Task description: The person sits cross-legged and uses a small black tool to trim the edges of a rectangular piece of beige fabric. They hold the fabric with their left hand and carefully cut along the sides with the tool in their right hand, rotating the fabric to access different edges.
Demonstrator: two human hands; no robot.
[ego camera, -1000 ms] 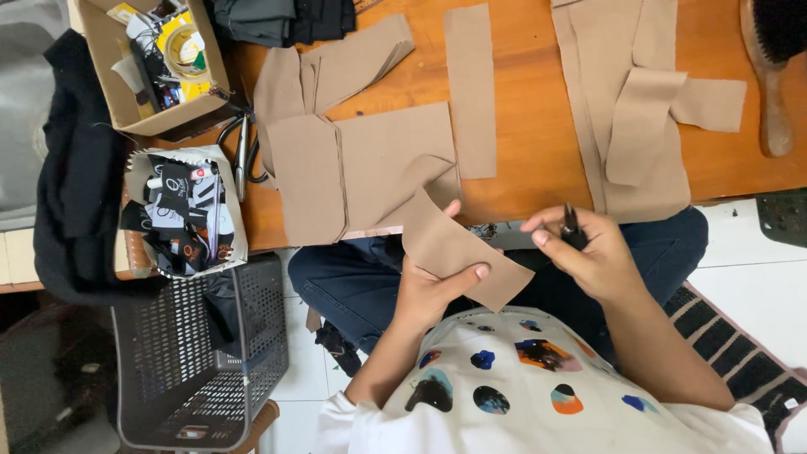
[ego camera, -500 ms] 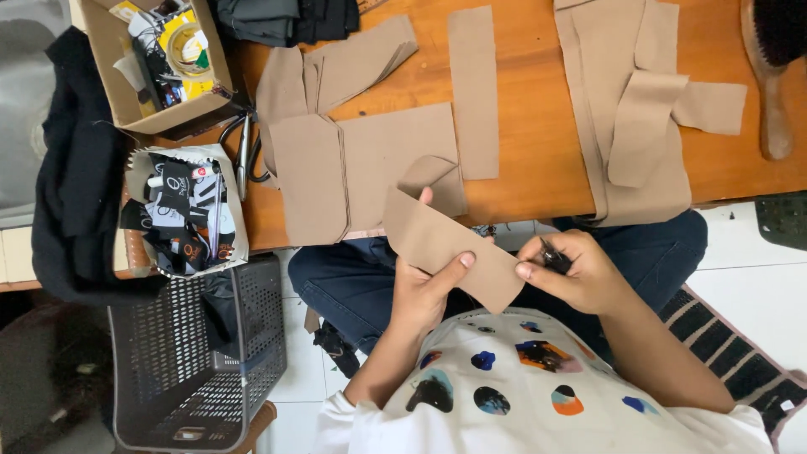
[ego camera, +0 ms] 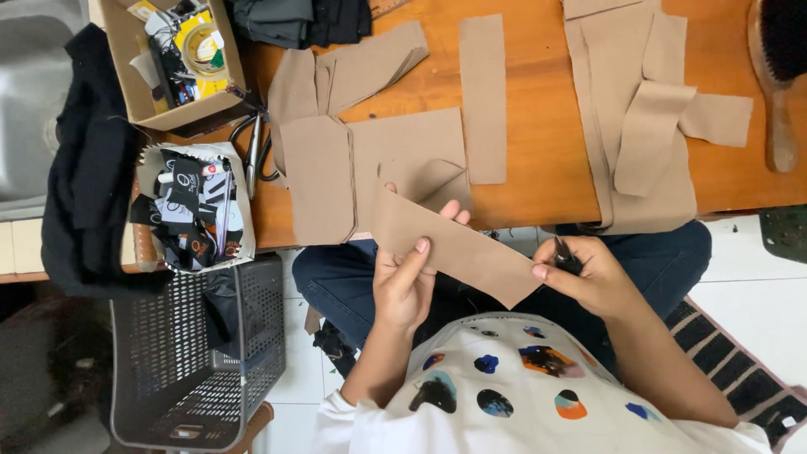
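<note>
My left hand grips a long tan fabric strip and holds it flat above my lap, just off the table's near edge. My right hand is closed on a small dark cutting tool at the strip's right end. Above my left hand, several tan fabric pieces lie overlapped on the orange wooden table. More tan pieces are stacked to the right, and a single narrow strip lies between the two groups.
A cardboard box of sewing odds and a white bag of dark labels sit at the table's left end, with scissors beside them. A wooden brush lies far right. A grey mesh basket stands on the floor, and dark cloth hangs at the left.
My left hand has turned the tan strip flatter and stretched it out to the right. My right hand, with the tool, has shifted along to the strip's right end.
</note>
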